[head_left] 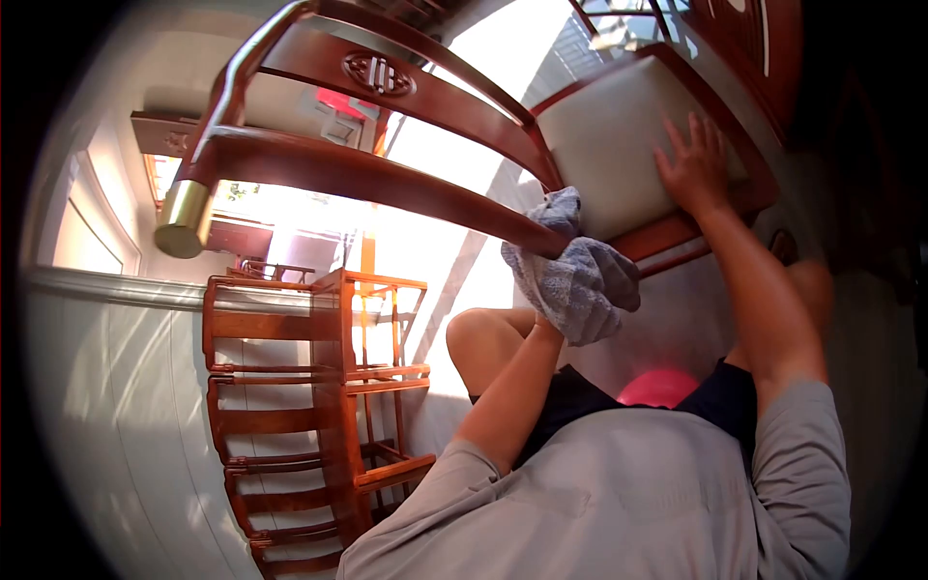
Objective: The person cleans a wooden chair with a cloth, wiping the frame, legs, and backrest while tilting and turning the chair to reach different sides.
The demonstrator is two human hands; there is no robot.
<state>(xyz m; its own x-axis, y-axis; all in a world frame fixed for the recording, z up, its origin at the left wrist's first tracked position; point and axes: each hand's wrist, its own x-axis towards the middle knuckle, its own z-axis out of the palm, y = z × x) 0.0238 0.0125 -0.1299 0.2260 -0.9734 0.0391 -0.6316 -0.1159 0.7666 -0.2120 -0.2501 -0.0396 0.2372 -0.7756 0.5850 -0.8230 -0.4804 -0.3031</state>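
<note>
A reddish-brown wooden chair [406, 193] lies tipped before me, its curved back with a carved emblem reaching to the upper left. My left hand [547, 329] is mostly hidden by a bunched grey-blue cloth [590, 290]. That cloth is wrapped around one wooden post of the chair, and the hand grips it there. My right hand [698, 164] lies flat on the pale padded seat [619, 145], fingers spread and nothing held.
Several orange-brown wooden chairs [266, 420] stand in a row along the white panelled wall [106, 416] at left. Something round and pink [659, 388] shows between my legs. More dark wooden furniture [749, 58] is at the upper right. Bright sunlight falls across the floor.
</note>
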